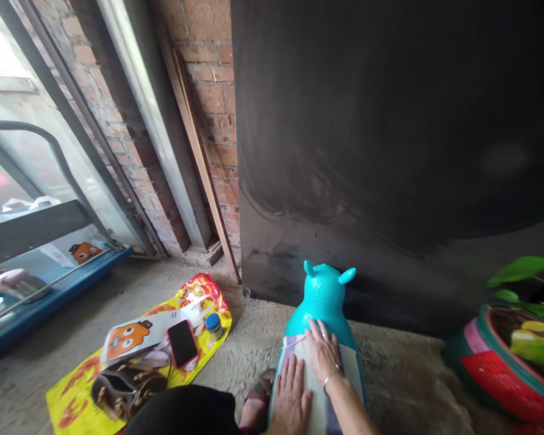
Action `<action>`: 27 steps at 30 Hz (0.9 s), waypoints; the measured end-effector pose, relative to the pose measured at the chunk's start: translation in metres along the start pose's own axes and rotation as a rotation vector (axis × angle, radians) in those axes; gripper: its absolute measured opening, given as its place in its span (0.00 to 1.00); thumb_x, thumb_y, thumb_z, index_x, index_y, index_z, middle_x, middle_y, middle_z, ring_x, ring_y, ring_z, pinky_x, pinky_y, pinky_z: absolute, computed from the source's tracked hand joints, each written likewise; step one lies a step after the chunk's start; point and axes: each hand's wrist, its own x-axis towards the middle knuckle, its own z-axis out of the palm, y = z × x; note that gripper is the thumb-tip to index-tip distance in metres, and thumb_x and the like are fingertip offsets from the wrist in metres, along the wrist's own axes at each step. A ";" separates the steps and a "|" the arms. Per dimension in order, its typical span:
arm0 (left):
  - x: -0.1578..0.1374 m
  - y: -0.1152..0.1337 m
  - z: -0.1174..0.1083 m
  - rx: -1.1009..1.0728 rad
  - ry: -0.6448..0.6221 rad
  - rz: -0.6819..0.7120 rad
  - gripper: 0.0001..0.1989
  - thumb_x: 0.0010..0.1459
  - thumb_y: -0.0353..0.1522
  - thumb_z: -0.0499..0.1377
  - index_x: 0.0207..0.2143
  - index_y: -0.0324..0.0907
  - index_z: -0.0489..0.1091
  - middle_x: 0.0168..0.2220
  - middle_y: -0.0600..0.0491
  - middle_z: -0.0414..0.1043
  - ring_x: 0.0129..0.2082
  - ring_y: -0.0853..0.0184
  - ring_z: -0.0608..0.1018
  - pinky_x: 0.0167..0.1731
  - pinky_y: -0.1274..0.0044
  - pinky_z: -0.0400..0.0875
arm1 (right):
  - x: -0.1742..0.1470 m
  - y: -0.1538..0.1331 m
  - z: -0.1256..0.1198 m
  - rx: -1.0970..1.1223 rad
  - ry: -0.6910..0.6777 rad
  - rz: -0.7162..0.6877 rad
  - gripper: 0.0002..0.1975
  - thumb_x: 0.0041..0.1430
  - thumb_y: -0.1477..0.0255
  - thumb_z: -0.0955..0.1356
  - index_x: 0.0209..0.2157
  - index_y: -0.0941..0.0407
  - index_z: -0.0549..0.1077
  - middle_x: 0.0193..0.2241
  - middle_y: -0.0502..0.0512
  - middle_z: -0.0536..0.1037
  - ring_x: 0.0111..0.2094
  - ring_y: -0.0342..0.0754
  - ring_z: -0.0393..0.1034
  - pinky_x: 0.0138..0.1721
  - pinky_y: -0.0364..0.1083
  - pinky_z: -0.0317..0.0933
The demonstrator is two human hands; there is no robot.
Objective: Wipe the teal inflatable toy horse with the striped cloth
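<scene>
A turquoise inflatable animal hopper [325,290] with two small ears stands on the floor in front of me. Over its back lies a white and purple cloth [350,362]. My left hand [294,393] rests flat on this cloth, fingers stretched forward. Further forward lies my right hand [323,353], wearing a ring and a bracelet; its palm is down, with the fingertips at the cloth's front edge and on the turquoise surface. Neither hand grips anything. The rear of the hopper is out of the picture.
A dark board [390,151] rises behind the hopper. On a yellow sheet [58,396] at left lie a phone [182,343], a blue-lidded jar [213,325], a white bag [127,339] and a brown bag [129,386]. A blue trolley [72,278] and a potted plant [503,362] flank the area.
</scene>
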 end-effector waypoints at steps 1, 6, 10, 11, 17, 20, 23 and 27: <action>-0.001 -0.002 0.005 0.022 0.046 0.017 0.28 0.62 0.40 0.49 0.63 0.47 0.49 0.66 0.51 0.46 0.66 0.58 0.54 0.61 0.65 0.60 | 0.004 0.000 -0.001 0.007 -0.002 -0.013 0.25 0.63 0.77 0.51 0.57 0.55 0.65 0.63 0.57 0.56 0.65 0.59 0.44 0.58 0.61 0.47; -0.003 -0.009 0.027 0.091 0.104 0.039 0.27 0.61 0.37 0.51 0.62 0.47 0.54 0.65 0.52 0.51 0.64 0.58 0.60 0.59 0.65 0.63 | 0.003 -0.024 0.013 0.041 -0.123 -0.182 0.20 0.62 0.76 0.56 0.44 0.48 0.76 0.48 0.52 0.75 0.55 0.49 0.62 0.59 0.53 0.47; 0.000 -0.009 0.034 0.109 0.071 0.005 0.28 0.58 0.32 0.52 0.61 0.48 0.55 0.64 0.54 0.55 0.63 0.58 0.61 0.59 0.65 0.64 | 0.014 -0.040 0.026 0.038 -0.139 -0.181 0.21 0.62 0.78 0.55 0.48 0.55 0.74 0.54 0.58 0.70 0.60 0.53 0.56 0.61 0.57 0.46; 0.000 -0.010 0.034 0.108 0.068 -0.001 0.28 0.57 0.31 0.52 0.61 0.49 0.55 0.64 0.55 0.55 0.63 0.59 0.61 0.59 0.65 0.63 | 0.019 -0.042 0.025 0.038 -0.124 -0.170 0.23 0.62 0.78 0.53 0.50 0.56 0.72 0.58 0.59 0.66 0.62 0.54 0.52 0.62 0.59 0.44; 0.003 -0.014 0.024 0.067 -0.048 0.004 0.28 0.58 0.31 0.50 0.62 0.50 0.52 0.65 0.55 0.52 0.64 0.60 0.60 0.60 0.66 0.62 | 0.015 -0.035 0.016 0.040 0.038 -0.107 0.26 0.64 0.77 0.52 0.59 0.50 0.62 0.66 0.50 0.45 0.67 0.52 0.30 0.65 0.63 0.29; 0.004 -0.009 0.015 0.061 -0.039 0.006 0.27 0.61 0.34 0.49 0.63 0.49 0.50 0.66 0.53 0.47 0.66 0.60 0.55 0.61 0.65 0.59 | -0.017 -0.014 0.035 0.000 0.161 0.131 0.25 0.64 0.72 0.52 0.62 0.52 0.57 0.67 0.53 0.43 0.67 0.56 0.30 0.64 0.64 0.36; 0.006 -0.003 0.005 0.061 -0.020 0.000 0.27 0.61 0.37 0.49 0.62 0.47 0.51 0.66 0.52 0.47 0.66 0.59 0.54 0.62 0.64 0.57 | -0.045 0.014 0.067 -0.043 0.235 0.380 0.27 0.65 0.64 0.54 0.63 0.57 0.56 0.66 0.59 0.47 0.66 0.61 0.35 0.61 0.64 0.46; 0.012 -0.011 -0.001 0.054 -0.005 0.014 0.26 0.60 0.37 0.48 0.60 0.44 0.58 0.64 0.51 0.53 0.64 0.60 0.58 0.61 0.67 0.60 | -0.051 0.029 0.093 0.007 0.239 0.461 0.27 0.64 0.62 0.55 0.62 0.54 0.57 0.65 0.56 0.50 0.65 0.61 0.42 0.59 0.66 0.50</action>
